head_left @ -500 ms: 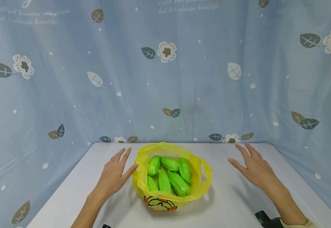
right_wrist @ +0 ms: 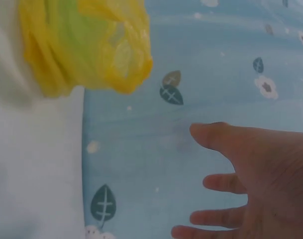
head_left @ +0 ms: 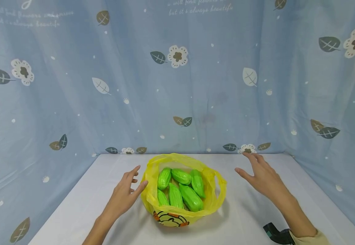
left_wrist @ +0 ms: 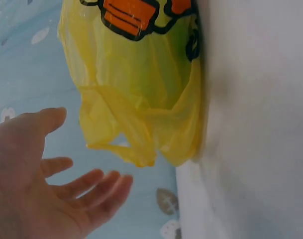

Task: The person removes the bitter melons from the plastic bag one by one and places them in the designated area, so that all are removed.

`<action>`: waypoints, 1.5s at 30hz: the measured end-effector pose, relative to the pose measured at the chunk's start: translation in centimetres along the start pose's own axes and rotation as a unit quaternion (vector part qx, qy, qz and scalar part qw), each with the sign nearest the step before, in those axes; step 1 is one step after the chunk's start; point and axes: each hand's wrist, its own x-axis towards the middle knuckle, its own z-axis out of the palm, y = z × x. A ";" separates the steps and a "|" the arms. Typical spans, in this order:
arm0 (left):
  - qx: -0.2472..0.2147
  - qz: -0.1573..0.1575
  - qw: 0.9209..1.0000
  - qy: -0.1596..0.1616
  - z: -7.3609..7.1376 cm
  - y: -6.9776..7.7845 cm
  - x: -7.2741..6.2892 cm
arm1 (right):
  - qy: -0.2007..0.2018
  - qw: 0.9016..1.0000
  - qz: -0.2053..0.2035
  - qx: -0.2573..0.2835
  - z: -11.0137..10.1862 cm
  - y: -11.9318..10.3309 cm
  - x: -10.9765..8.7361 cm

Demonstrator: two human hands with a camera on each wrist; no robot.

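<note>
A yellow plastic bag (head_left: pixel 214 207) stands open on the white table, with an orange and black print on its front. Inside lie several bright green, elongated, ridged vegetables (head_left: pixel 191 197); their exact kind I cannot tell. Beside the bag's left rim, my left hand (head_left: pixel 123 195) is held with fingers loosely bent and nothing in them. The left wrist view shows a gap between that hand (left_wrist: pixel 51 184) and the bag (left_wrist: pixel 131 84). My right hand (head_left: pixel 266 178) hovers to the right of the bag, fingers spread and empty, apart from the bag's handle loop (head_left: pixel 222 190).
The white table (head_left: pixel 238 224) runs back to a blue curtain (head_left: pixel 128 68) printed with leaves and flowers, which also closes off both sides. A black device (head_left: pixel 278 234) is at my right wrist, by a beige sleeve (head_left: pixel 309 238).
My right hand has moved left, closer to the bag. The left hand's fingers have bent a little more and its wrist has turned slightly. The bag and vegetables stay put.
</note>
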 end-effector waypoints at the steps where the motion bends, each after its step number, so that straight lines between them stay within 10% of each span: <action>1: -0.014 -0.009 1.000 -0.003 0.1 0.0 -0.1 | 0.001 1.000 -0.002 0.003 0.0 -0.2 0.1; 12: -0.183 -0.088 0.977 -0.059 1.1 0.3 -0.4 | 0.007 0.999 -0.019 0.036 0.7 -2.5 0.8; 30: -0.261 -0.130 0.952 -0.090 2.3 0.9 -1.1 | -0.021 0.996 -0.050 0.074 1.6 -6.6 1.6; 45: -0.205 -0.127 0.969 -0.056 2.9 1.2 -1.1 | -0.048 0.994 -0.063 0.078 2.0 -9.0 2.0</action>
